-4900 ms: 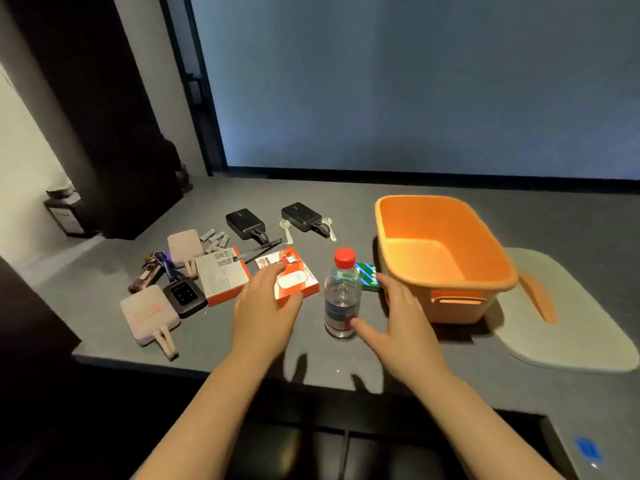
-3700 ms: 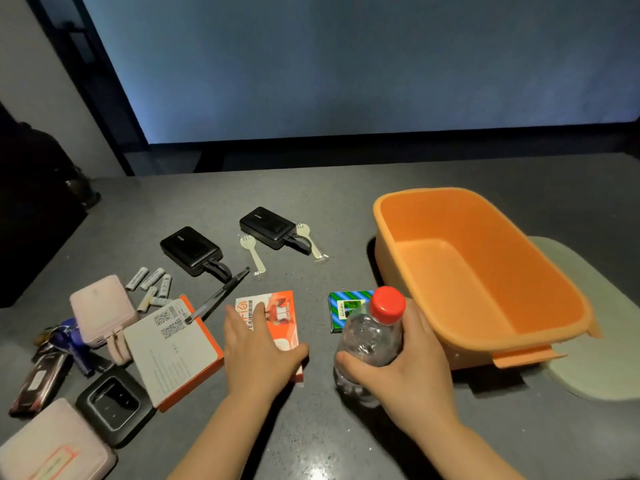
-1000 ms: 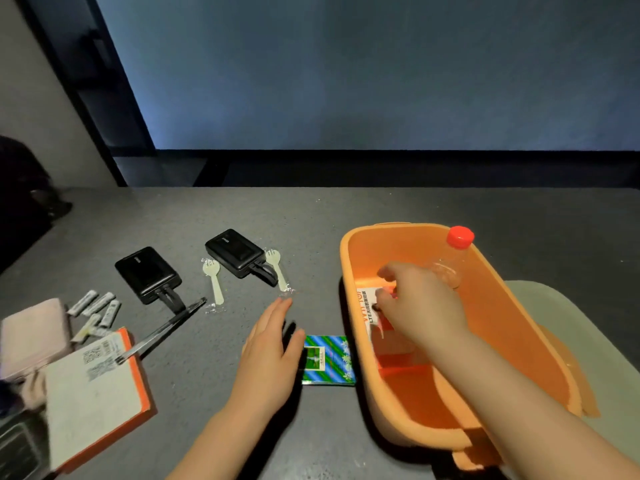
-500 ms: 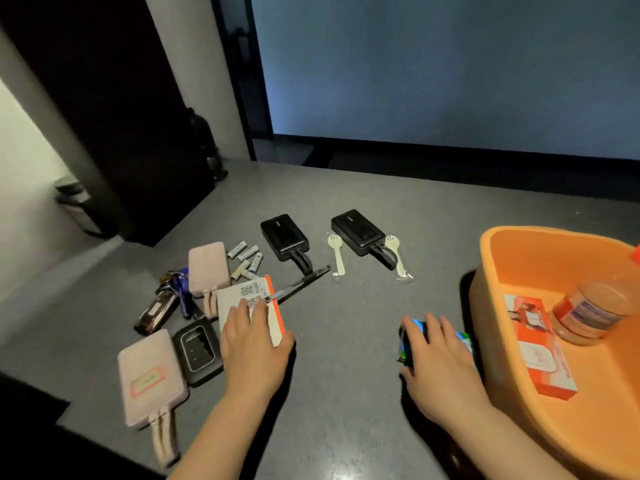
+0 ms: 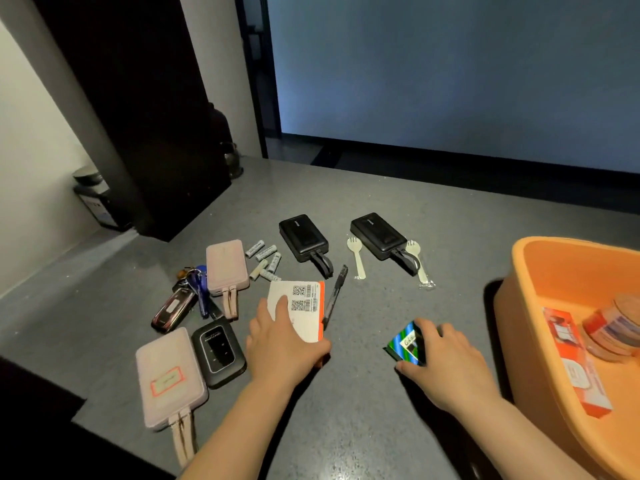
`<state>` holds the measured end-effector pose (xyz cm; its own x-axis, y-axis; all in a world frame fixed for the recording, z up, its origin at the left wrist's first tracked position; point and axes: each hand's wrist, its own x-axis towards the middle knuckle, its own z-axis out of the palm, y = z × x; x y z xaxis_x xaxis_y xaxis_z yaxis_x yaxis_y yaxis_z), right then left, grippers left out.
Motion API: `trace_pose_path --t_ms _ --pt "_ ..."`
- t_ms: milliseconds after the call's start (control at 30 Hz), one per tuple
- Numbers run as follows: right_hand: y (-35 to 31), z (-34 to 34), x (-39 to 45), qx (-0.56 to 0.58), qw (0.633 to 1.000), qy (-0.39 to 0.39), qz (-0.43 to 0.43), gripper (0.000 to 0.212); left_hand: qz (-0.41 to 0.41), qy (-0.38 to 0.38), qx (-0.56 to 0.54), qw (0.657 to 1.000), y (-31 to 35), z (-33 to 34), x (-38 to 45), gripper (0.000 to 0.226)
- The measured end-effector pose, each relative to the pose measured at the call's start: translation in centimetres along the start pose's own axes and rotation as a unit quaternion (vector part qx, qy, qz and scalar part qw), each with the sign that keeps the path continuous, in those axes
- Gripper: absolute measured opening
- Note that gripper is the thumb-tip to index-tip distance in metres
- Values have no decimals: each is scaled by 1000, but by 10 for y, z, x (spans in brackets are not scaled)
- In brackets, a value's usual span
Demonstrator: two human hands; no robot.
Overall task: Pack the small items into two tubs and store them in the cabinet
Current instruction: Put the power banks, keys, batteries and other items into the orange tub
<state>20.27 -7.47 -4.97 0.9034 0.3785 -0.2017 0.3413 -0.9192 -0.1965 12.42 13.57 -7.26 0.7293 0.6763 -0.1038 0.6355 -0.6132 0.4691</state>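
Packing is in hand: to the right of the right hand (image 5: 446, 362), the orange plastic tub (image 5: 512, 306) on the grey countertop (image 5: 363, 427) already holds a red-and-white carton (image 5: 571, 362) and a clear bottle lying on its side (image 5: 613, 327). The left hand (image 5: 280, 341) lies palm-down on the white-and-orange flat box (image 5: 304, 299), thumb curled at its near edge, with pink power banks (image 5: 227, 268) to its left. The right hand pinches the tilted blue-and-green striped small packet (image 5: 405, 344) between thumb and fingers; next, I judge, both items need lifting rightward into the tub.
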Motion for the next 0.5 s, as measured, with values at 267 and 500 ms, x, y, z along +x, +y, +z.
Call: trace_pose_path --t_ms 267,500 --pt "-7 -41 -26 141 984 105 -31 69 40 58 -21 997 7 -51 -3 108" --pt "22 -95 -60 215 944 247 -28 67 169 36 -84 981 91 -55 -38 106"
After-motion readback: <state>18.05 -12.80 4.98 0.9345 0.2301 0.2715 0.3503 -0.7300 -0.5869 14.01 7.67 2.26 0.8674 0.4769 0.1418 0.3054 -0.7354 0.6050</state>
